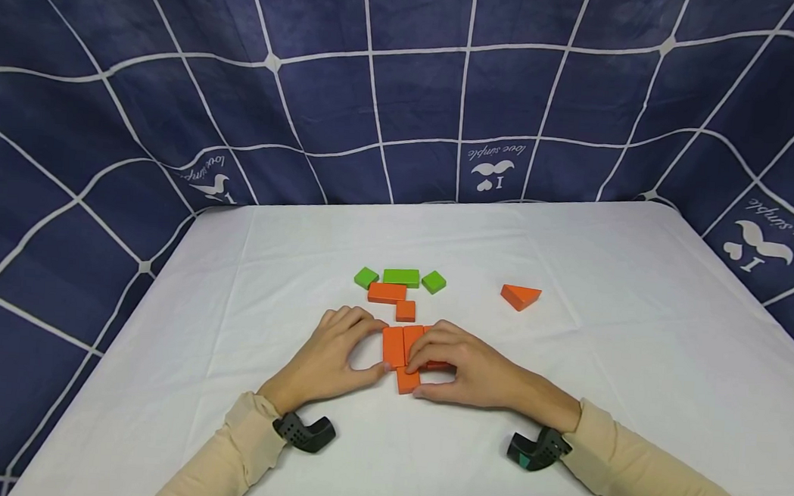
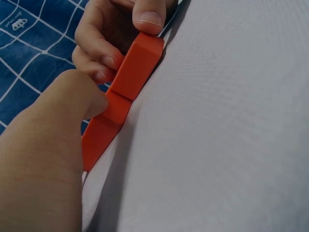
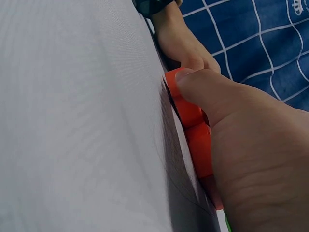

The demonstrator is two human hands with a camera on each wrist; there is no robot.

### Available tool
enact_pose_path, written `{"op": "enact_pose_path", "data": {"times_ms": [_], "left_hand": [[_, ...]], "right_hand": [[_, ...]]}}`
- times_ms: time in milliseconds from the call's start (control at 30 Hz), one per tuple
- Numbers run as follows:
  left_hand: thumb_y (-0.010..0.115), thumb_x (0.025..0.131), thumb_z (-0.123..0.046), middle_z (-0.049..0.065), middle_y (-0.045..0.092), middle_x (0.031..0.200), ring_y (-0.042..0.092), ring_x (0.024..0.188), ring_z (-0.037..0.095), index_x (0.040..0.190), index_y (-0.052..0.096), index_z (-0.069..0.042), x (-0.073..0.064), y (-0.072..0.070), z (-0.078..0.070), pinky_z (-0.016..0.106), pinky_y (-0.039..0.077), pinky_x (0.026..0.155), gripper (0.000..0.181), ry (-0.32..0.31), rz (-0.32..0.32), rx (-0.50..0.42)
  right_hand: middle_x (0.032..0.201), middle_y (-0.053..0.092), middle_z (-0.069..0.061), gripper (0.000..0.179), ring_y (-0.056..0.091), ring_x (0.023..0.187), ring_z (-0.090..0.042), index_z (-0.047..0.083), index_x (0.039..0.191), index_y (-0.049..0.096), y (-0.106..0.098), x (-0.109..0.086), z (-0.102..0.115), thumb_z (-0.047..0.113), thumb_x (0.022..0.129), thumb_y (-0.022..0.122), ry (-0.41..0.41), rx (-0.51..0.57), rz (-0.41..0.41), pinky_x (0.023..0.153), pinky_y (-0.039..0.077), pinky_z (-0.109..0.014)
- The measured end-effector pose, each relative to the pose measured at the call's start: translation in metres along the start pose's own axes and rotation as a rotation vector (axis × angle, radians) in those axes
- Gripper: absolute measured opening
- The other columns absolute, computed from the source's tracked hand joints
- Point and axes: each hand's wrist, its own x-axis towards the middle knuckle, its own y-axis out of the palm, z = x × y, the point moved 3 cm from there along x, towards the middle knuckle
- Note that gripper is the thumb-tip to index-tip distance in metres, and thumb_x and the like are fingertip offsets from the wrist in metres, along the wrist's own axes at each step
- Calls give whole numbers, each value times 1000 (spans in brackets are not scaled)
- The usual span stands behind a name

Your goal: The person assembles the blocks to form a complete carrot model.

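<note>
Orange blocks lie side by side on the white tabletop. My left hand [image 1: 336, 354] pinches the leftmost block [image 1: 393, 348], forefinger at its far end and thumb at its near corner. My right hand [image 1: 468, 365] holds a smaller orange block [image 1: 406, 384] between thumb and fingers, against the near side of the row. A middle block [image 1: 413, 338] shows between the hands. Another orange block [image 1: 438, 366] is mostly hidden under the right hand. In the left wrist view, the right thumb [image 2: 148, 18] rests at the end of the held block [image 2: 139, 67].
Beyond the hands lie a small orange cube [image 1: 405, 311] and an orange bar [image 1: 387, 293]. Behind them are a green bar [image 1: 401, 278] and two green blocks, left [image 1: 366, 278] and right [image 1: 433, 282]. An orange triangular block [image 1: 520, 296] lies farther right. Blue checked cloth [image 1: 420, 90] hangs behind the table.
</note>
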Motion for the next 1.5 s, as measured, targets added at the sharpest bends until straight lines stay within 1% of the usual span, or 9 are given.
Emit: {"op": "enact_pose_path", "data": {"times_ms": [300, 400, 567, 667, 800, 967, 1133, 1267, 1500], "left_hand": [[74, 86, -50, -5, 60, 116, 52, 110, 14, 127, 67, -16, 0, -1, -1, 37, 38, 99, 54, -9, 8, 1], [74, 86, -50, -5, 60, 116, 52, 109, 14, 127, 67, -16, -1, -1, -1, 37, 38, 98, 53, -9, 6, 1], [74, 86, -50, -6, 60, 117, 52, 109, 15, 127, 67, -16, -1, -2, -1, 37, 38, 98, 54, -3, -2, 1], [74, 86, -50, -6, 59, 118, 52, 110, 15, 127, 67, -17, 0, -2, -2, 37, 37, 98, 53, 1, -3, 0], [74, 86, -50, -6, 59, 118, 52, 110, 15, 127, 67, -17, 0, -2, -2, 36, 37, 98, 53, 1, -5, -3], [74, 86, -51, -6, 59, 117, 52, 109, 14, 127, 67, -17, 0, -4, -1, 37, 38, 98, 54, -2, -3, 3], [74, 86, -51, -5, 59, 116, 52, 109, 15, 128, 67, -16, -2, -4, -1, 38, 38, 98, 55, -5, -2, 6], [74, 86, -52, -5, 59, 117, 52, 109, 15, 128, 67, -16, -2, -2, -1, 38, 38, 98, 55, -7, 6, 4], [73, 86, -51, -5, 59, 116, 52, 108, 14, 128, 67, -16, -2, -1, -1, 37, 38, 98, 55, 1, -1, 2]], "right_hand": [[114, 64, 21, 21, 53, 114, -2, 28, 105, 75, 0, 1, 1, 36, 87, 83, -5, -13, 0, 99, 48, -26], [114, 64, 21, 21, 53, 114, -2, 28, 106, 75, -1, 1, 1, 36, 88, 83, -1, 8, -12, 98, 48, -25], [112, 67, 17, 21, 56, 112, -5, 25, 109, 76, -4, 2, -2, 30, 89, 83, 32, 73, -98, 95, 50, -27], [112, 69, 15, 22, 57, 110, -8, 23, 110, 76, -7, 4, -5, 26, 88, 83, 58, 83, -155, 92, 51, -28], [109, 71, 13, 22, 57, 106, -9, 22, 110, 76, -10, 7, -15, 23, 89, 82, 101, 63, -214, 88, 50, -28], [107, 71, 9, 21, 57, 101, -10, 21, 110, 76, -13, 13, -28, 23, 90, 81, 208, 14, -258, 84, 49, -29], [104, 70, 5, 22, 56, 94, -13, 19, 113, 75, -13, 21, -39, 23, 92, 79, 283, 7, -263, 78, 49, -30], [106, 70, 8, 25, 56, 94, -11, 21, 117, 75, -12, 26, -45, 26, 93, 78, 338, 12, -225, 80, 48, -31], [108, 71, 6, 31, 57, 95, -13, 20, 121, 75, -10, 32, -48, 30, 92, 78, 384, -2, -187, 82, 49, -31]]}}
